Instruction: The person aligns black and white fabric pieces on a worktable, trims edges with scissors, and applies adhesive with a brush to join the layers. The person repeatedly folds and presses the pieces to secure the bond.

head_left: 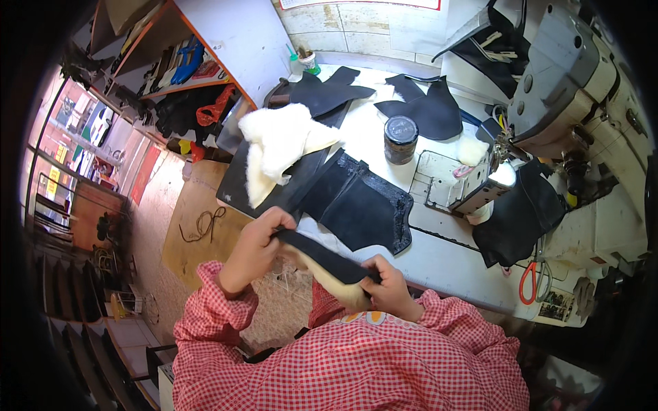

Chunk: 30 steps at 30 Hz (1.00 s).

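The person is holding a black leather strip (322, 255) between both hands, just in front of the white worktable (439, 257). The left hand (255, 248) is gripping the upper left end of the strip, with the fingers curled over it. The right hand (389, 284) is closed on the lower right end, with the thumb pressing on top. Under the strip, a piece of cream fleece lining (339, 288) is showing, and it is touching the right hand.

On the worktable, just behind the hands, a large black leather panel (363, 205) is lying flat, partly over the table edge. To the left of this panel, a white fleece piece (277, 147) is resting on another dark panel. Further back on the worktable, a small black round tin (400, 138) is standing upright, and more black cut pieces (425, 106) are lying behind it. At the right side of the worktable, a grey sewing machine (569, 89) is standing, with black leather hanging under its arm. Near the front right edge of the worktable, scissors with orange handles (529, 282) are lying.
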### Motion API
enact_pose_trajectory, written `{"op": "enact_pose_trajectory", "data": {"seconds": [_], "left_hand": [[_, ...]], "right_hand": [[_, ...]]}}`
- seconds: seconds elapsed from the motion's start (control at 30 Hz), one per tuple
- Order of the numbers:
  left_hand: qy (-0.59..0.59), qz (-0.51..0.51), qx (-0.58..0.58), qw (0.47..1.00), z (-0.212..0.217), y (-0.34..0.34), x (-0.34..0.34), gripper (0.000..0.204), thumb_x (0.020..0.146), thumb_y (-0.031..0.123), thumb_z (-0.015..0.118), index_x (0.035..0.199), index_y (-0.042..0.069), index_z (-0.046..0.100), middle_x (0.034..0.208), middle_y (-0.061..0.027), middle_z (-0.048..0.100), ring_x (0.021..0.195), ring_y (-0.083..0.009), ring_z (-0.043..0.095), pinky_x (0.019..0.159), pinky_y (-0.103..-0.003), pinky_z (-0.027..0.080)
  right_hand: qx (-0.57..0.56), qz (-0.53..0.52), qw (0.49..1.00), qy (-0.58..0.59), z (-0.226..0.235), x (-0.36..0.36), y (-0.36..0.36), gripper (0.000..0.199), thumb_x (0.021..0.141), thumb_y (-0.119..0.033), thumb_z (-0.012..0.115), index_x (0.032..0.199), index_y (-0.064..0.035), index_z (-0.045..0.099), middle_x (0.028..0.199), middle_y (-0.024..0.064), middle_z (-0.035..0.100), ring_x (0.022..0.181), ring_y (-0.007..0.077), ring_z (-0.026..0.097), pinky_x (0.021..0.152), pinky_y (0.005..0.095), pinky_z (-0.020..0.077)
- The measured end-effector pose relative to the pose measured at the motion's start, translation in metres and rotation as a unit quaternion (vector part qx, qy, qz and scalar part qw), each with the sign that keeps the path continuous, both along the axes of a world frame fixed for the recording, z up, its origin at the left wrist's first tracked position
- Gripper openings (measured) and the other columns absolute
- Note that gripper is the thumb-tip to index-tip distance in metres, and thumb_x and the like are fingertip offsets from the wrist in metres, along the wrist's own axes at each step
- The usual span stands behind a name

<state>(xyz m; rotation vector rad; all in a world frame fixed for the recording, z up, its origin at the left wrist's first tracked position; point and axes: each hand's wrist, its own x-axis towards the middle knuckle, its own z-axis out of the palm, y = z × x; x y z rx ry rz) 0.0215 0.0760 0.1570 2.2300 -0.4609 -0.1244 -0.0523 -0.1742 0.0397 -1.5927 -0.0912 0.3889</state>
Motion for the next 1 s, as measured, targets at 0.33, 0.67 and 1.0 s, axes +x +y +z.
{"op": "enact_pose_trajectory", "data": {"seconds": [0.33, 0.67, 1.0], "left_hand": [[-0.141, -0.246, 0.222, 0.933, -0.021, -0.074, 0.118, 0.03, 0.082, 0.031, 0.076, 0.092, 0.004, 0.066, 0.091, -0.011, 0.064, 0.084, -0.034, 0.065, 0.07, -0.041, 0.051], [-0.124, -0.217, 0.247, 0.936, -0.12, -0.082, 0.124, 0.02, 0.087, 0.023, 0.069, 0.096, 0.005, 0.064, 0.105, -0.0111, 0.063, 0.086, -0.034, 0.066, 0.073, -0.042, 0.053], [-0.181, -0.168, 0.251, 0.936, -0.108, -0.092, 0.077, 0.014, 0.079, 0.01, 0.068, 0.091, 0.008, 0.061, 0.083, -0.0081, 0.062, 0.071, -0.0305, 0.065, 0.059, -0.04, 0.051]], "right_hand": [[0.237, -0.237, 0.942, 0.023, -0.031, 0.017, -0.006, 0.016, 0.094, -0.006, 0.063, 0.108, 0.0004, 0.058, 0.097, 0.0038, 0.065, 0.088, 0.0113, 0.059, 0.077, 0.0295, 0.0505], [-0.134, -0.238, 0.942, -0.196, -0.05, 0.017, -0.033, 0.013, 0.086, -0.007, 0.069, 0.092, -0.0011, 0.059, 0.079, 0.0222, 0.06, 0.072, 0.0437, 0.06, 0.061, 0.0428, 0.0481], [-0.225, -0.193, 0.918, -0.265, -0.043, 0.0, -0.064, 0.014, 0.084, -0.007, 0.071, 0.094, -0.0034, 0.062, 0.076, 0.0185, 0.062, 0.062, 0.039, 0.061, 0.054, 0.0425, 0.0478]]}}
